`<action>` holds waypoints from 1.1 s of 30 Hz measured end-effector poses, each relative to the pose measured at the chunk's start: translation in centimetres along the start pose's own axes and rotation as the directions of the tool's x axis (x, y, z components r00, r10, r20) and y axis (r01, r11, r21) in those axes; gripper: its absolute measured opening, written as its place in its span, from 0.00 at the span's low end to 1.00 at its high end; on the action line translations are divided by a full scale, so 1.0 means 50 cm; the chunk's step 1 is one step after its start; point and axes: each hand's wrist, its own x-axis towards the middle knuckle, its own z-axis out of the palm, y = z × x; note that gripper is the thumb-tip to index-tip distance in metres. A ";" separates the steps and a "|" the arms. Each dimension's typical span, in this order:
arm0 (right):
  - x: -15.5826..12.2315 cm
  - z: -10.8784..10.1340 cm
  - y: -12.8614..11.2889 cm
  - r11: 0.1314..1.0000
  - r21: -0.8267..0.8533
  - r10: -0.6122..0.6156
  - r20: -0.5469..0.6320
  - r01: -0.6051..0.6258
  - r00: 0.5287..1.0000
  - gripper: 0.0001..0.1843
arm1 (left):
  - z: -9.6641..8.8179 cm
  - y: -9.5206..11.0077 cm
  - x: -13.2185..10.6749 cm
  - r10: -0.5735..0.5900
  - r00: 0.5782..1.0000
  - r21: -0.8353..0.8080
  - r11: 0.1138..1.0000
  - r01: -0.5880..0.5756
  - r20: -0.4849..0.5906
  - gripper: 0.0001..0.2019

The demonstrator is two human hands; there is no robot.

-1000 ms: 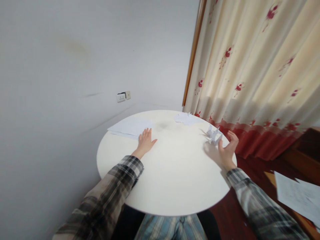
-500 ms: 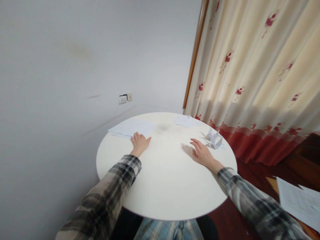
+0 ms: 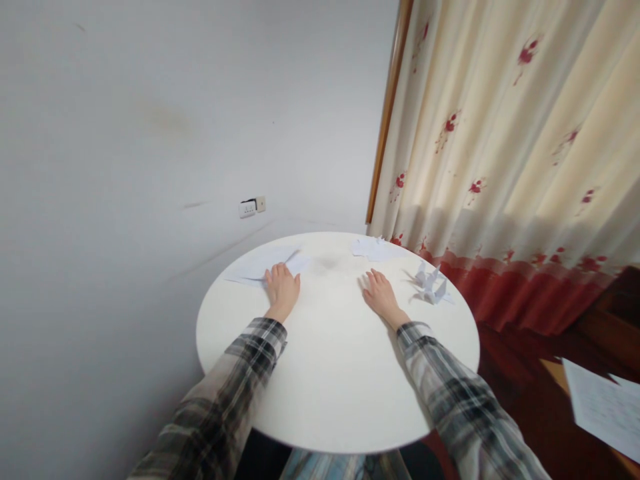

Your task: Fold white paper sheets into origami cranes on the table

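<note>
My left hand [image 3: 283, 292] is at the near right corner of some white paper sheets [image 3: 253, 267] at the far left of the round table. Its fingers are bent over the edge of a sheet, which lifts and bows beside them; the thumb side is partly hidden. To the right, my right hand [image 3: 382, 297] rests low over the tabletop with its fingers apart, holding nothing. Folded white paper cranes [image 3: 430, 287] stand to the right of that hand, apart from it.
The round white table [image 3: 340, 387] stands close to a pale wall with a socket [image 3: 247, 209]. More paper pieces [image 3: 375, 249] lie at its far edge. A flowered curtain [image 3: 500, 153] hangs at the right. Written sheets [image 3: 607, 407] lie on a surface at lower right.
My right hand has moved left, away from the cranes, toward the table's middle. My left hand has closed on the paper's corner, and a sheet has lifted there. The view has shifted slightly.
</note>
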 end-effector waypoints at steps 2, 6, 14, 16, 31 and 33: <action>0.000 -0.004 -0.002 1.000 -0.011 0.012 -0.013 -0.012 1.000 0.28 | -0.012 0.010 0.003 0.105 0.994 -0.040 0.994 -0.106 -0.023 0.19; 0.004 -0.028 -0.015 0.997 -0.061 0.039 -0.027 -0.041 0.999 0.36 | -0.021 0.035 -0.004 0.354 0.934 -0.160 0.926 -0.343 0.048 0.17; 0.018 -0.070 -0.049 0.987 -0.148 -0.059 0.002 0.058 0.998 0.40 | -0.036 0.073 -0.022 0.621 0.779 -0.207 0.777 -0.595 0.092 0.14; 0.021 -0.074 -0.054 0.983 -0.160 -0.084 0.011 0.085 0.996 0.39 | -0.041 0.075 -0.020 0.665 0.744 -0.194 0.740 -0.644 0.065 0.13; 0.064 -0.077 -0.043 0.907 -0.104 -0.374 0.247 0.408 0.894 0.24 | -0.057 0.096 -0.001 0.867 0.498 0.102 0.496 -0.862 -0.007 0.12; 0.066 -0.078 -0.042 0.916 -0.098 -0.358 0.234 0.389 0.904 0.24 | -0.065 0.094 0.006 0.849 0.528 0.110 0.523 -0.845 0.018 0.15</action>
